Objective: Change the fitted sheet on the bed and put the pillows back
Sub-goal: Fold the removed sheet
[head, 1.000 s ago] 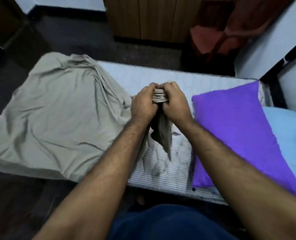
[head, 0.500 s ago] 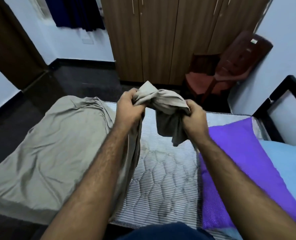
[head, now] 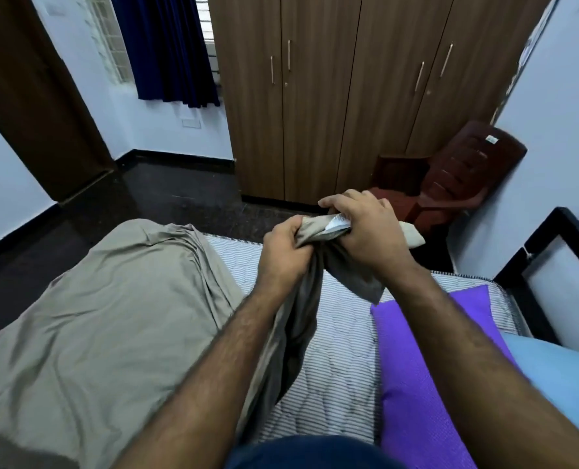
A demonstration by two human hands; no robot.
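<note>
A beige fitted sheet covers the left part of the bed, and its free end rises in a bunched strip to my hands. My left hand grips that bunched edge. My right hand grips the same edge close beside it, with a white tag showing between my fingers. Below them the striped quilted mattress lies bare. A purple pillow lies on the mattress at the right, with a light blue pillow beyond it.
A brown wardrobe stands across the dark floor beyond the bed. A dark red plastic chair sits by the right wall. The black bed frame rises at the right. A dark door is at the left.
My hands have lifted the bunched sheet edge up and toward the right, then drawn together again. The view has tilted up, showing more of the wardrobe and window.
</note>
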